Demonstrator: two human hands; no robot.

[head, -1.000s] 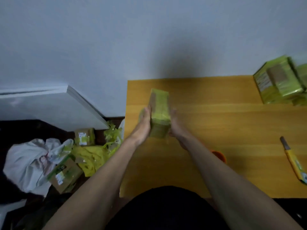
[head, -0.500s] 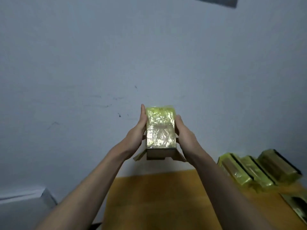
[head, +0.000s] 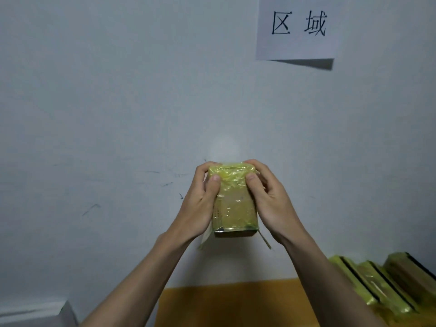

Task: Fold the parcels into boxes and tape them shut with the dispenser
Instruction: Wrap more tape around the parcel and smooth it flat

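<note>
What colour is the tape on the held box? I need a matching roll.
Translucent yellow-green tape over the brown box, seen in the head view.

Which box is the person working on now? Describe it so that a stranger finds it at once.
Start at the paper sign on the grey wall and look down and left. There the left hand and right hand grip a box wrapped in yellow tape, raised above the table. Unlike the taped boxes lying at the table's right end, it is held in the air.
</note>
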